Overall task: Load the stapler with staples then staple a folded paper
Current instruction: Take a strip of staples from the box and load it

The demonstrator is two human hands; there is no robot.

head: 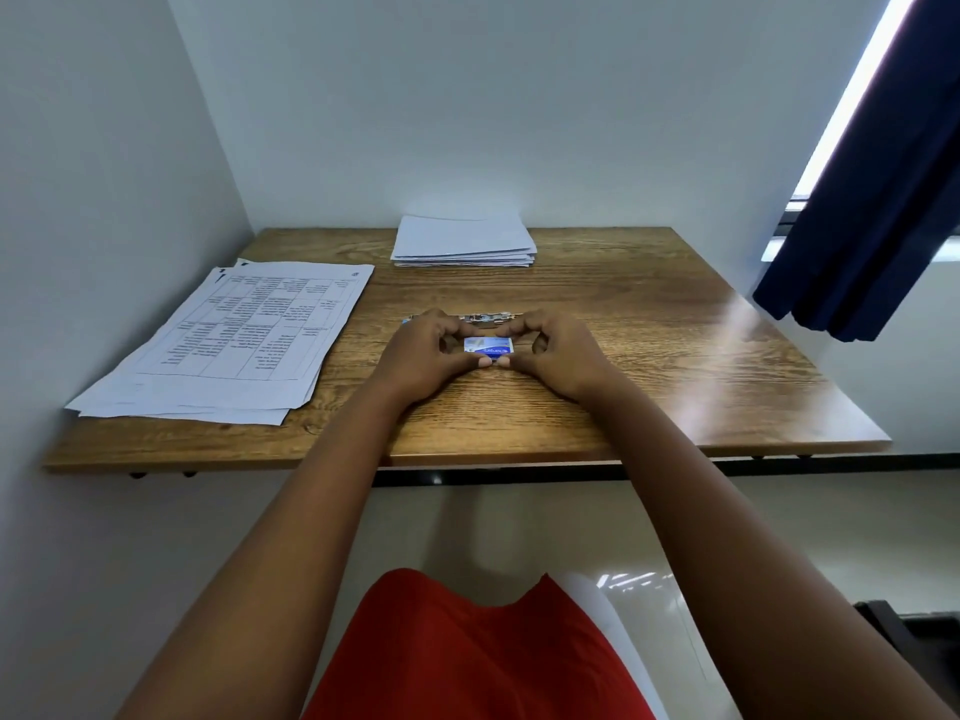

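Note:
A small blue and white staple box (488,346) is held just above the middle of the wooden table (649,356). My left hand (426,361) pinches its left end and my right hand (558,356) pinches its right end, thumbs meeting under the box. Right behind my hands lies the stapler (485,318), mostly hidden, with only its metal top and a blue tip showing. A stack of folded white papers (464,240) sits at the table's far edge against the wall.
A pile of printed sheets with tables (234,345) covers the left part of the table next to the left wall. A dark blue curtain (872,200) hangs at the right beyond the table's edge.

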